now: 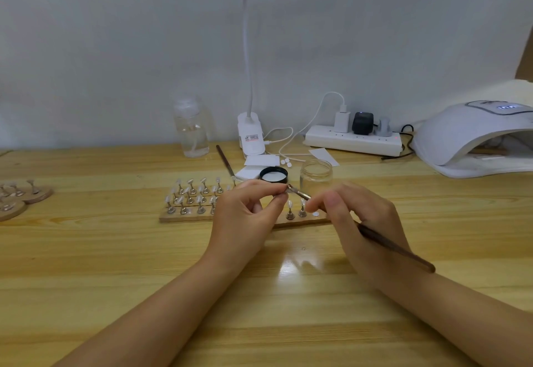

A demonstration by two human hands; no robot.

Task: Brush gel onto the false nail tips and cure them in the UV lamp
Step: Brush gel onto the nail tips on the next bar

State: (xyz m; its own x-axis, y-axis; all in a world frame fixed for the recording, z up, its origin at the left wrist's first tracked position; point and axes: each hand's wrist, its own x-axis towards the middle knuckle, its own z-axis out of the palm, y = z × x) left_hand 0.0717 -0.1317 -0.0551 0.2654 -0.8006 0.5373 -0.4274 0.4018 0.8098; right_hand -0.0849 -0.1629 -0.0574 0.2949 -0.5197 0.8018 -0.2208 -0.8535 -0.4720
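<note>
Brush (375, 239), slender wood, in right hand (360, 222); left hand (245, 216) pinches small tip (285, 190).

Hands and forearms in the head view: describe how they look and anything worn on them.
Both forearms are bare as far as the frame shows; no sleeves reach into view. The left hand and right hand wear no gloves, and no rings, watch or bracelets show. The one thumbnail that faces the camera is short and looks unpainted.
</note>
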